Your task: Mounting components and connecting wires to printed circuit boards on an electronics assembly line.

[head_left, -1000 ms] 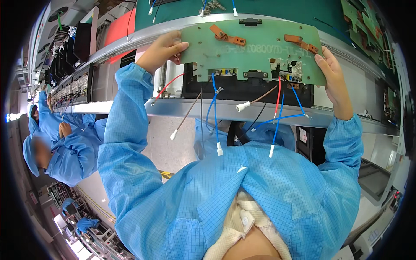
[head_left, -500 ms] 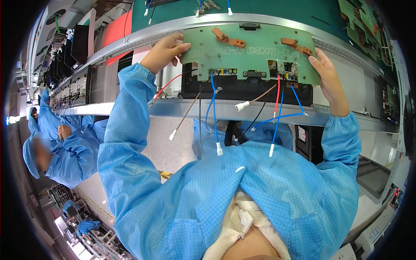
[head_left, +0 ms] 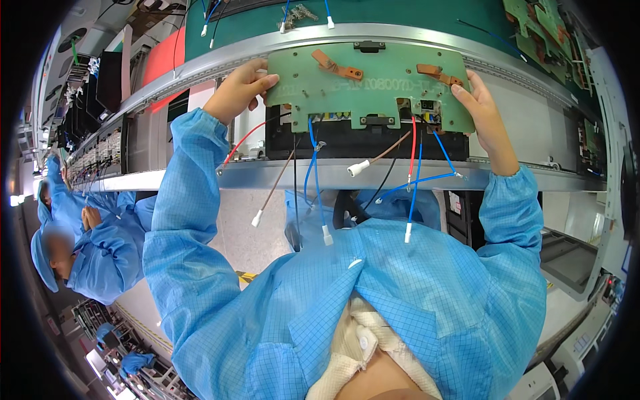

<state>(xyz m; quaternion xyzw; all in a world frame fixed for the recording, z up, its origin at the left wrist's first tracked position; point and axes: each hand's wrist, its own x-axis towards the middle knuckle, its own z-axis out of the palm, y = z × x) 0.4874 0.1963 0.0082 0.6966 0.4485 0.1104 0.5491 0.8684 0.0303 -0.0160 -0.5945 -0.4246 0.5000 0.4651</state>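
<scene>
A green fixture plate [head_left: 373, 87] with two brown swivel clips [head_left: 340, 67] lies over a black tray [head_left: 440, 143]. Circuit-board parts show through gaps along its near edge. At its left end, my left hand [head_left: 233, 90] grips the edge between thumb and fingers. My right hand [head_left: 485, 107] holds the opposite end, thumb on top; its other fingers are partly hidden beneath. Blue, red, brown and black wires hang from the near side toward me. Some end in white connectors [head_left: 359, 169], others in ring terminals.
Metal rails [head_left: 180, 180] run along the near and far sides of the tray. Beyond the far rail lies a green mat [head_left: 400, 20] with wires and small metal parts. More green plates [head_left: 540, 40] sit at far right. Another person in blue [head_left: 110, 257] is at left.
The whole view has shifted slightly, moving the scene left. Fewer board parts show at the plate's near edge, so it appears closer to the tray. Both hands keep their hold.
</scene>
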